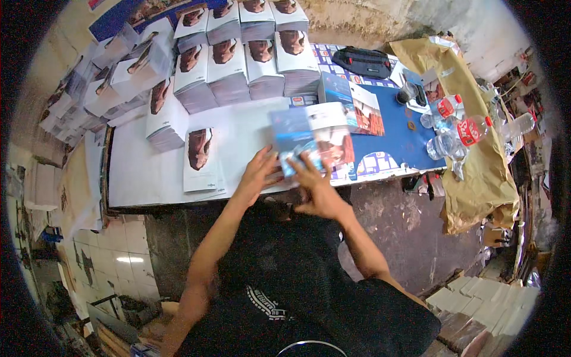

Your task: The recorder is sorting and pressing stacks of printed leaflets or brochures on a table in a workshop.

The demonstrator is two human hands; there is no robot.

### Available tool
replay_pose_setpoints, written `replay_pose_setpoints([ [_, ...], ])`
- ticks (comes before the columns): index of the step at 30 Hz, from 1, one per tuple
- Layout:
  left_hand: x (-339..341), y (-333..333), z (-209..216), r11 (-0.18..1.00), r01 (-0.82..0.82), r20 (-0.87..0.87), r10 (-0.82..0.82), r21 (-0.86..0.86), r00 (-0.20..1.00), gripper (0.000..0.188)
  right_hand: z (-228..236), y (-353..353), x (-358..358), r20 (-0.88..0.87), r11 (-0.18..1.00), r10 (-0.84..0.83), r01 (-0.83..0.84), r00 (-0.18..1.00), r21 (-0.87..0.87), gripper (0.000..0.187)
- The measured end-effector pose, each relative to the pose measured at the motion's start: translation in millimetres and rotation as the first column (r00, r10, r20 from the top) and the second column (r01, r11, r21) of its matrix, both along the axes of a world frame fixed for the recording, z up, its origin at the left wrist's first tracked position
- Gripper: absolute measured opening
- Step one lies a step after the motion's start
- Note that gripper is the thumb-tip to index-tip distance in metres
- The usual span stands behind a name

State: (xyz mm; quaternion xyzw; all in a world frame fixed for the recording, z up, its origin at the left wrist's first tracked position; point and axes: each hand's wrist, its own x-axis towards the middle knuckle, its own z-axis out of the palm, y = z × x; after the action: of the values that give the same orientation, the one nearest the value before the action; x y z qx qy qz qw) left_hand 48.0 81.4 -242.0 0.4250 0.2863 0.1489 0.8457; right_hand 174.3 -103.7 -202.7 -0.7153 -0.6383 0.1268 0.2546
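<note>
Centrally, left hand (260,174) and right hand (320,187), fingers partly spread, meet a blurred cover (313,132). Whether either grips is unclear.

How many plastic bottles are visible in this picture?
3, all at the right: one red-labelled bottle, another red-labelled bottle nearer the front, and a clear bottle farthest right. Others may be hidden in clutter.

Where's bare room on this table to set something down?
White tabletop left of the front white booklet; blue surface in front of the brown ring, left of the bottles. Crowded: booklet stacks at the back, handled booklet at centre.
</note>
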Motion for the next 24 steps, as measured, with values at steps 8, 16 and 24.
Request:
replay_pose_setpoints([
  [8,-41,-2,-29,0.712,0.095,-0.241,0.107,0.696,0.965,0.043,-20,-72,-40,-0.824,0.722,-0.393,0.692,0.408,-0.001,0.050],
  [16,-80,-7,-23,0.217,0.335,-0.394,0.363,0.917,0.844,0.055,-73,-90,4,-0.918,0.879,-0.397,0.300,0.028,-0.371,0.035],
  [24,-69,13,-39,0.872,0.014,-0.298,0.152,0.489,0.942,0.063,-42,-33,33,-0.940,0.964,-0.222,0.089,-0.260,-0.252,0.047],
])
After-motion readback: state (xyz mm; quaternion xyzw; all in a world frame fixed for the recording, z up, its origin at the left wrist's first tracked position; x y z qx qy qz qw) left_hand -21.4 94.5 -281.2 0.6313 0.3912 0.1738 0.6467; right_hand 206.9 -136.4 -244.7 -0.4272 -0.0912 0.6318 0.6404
